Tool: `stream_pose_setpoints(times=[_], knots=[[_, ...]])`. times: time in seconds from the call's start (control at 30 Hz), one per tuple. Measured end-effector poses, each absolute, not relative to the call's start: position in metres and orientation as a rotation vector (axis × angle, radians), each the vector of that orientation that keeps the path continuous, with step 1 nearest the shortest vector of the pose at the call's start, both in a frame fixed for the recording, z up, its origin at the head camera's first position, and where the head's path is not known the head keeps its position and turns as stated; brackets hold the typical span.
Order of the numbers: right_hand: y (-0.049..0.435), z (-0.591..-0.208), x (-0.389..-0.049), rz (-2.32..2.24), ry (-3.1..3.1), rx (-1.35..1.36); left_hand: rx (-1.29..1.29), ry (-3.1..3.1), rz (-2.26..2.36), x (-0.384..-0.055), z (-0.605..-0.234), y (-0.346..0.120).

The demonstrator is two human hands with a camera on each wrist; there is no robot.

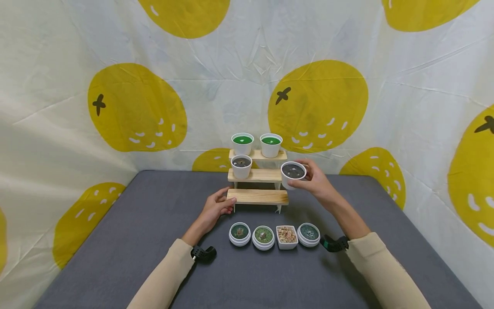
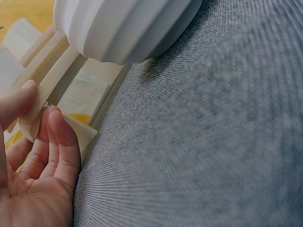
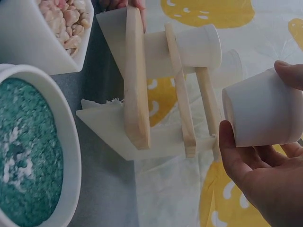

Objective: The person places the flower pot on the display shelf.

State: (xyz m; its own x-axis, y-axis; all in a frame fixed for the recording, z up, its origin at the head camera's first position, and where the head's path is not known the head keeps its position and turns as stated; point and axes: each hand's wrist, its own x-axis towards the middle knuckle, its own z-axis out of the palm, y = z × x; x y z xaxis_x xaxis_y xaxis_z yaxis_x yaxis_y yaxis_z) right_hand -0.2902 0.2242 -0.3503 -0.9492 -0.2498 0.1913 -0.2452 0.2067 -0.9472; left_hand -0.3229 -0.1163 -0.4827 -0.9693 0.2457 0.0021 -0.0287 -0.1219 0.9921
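Cups [image 1: 242, 172] number three on the rack [image 1: 266, 175]; our right hand [image 1: 316, 182] grips a fourth cup [image 1: 292, 172] beside it, left hand [image 1: 213, 209] pinching its bottom step [image 1: 260, 196], four containers [image 1: 263, 236] unshelved in front.

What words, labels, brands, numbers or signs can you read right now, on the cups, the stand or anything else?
None; no readable text in any view.
White cup in the right hand: visible side plain.
Wooden stand: no lettering seen.
Backdrop: printed yellow shapes, no words.
Right wristband: any marking too small to read.
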Motion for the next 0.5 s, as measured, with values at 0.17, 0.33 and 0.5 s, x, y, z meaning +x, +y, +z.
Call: stream_pose_setpoints(times=[0.17,0.33,0.5], knots=[[0.219,-0.349,-0.293,-1.905,2.436,-0.489,0.248,1.943,2.219,-0.323,-0.483,-0.116],[0.215,-0.349,-0.298,-1.915,2.427,-0.502,0.242,1.93,2.23,-0.323,-0.482,-0.116],[0.211,-0.347,-0.303,-1.915,2.427,-0.482,0.238,1.933,2.231,-0.323,-0.482,-0.116]])
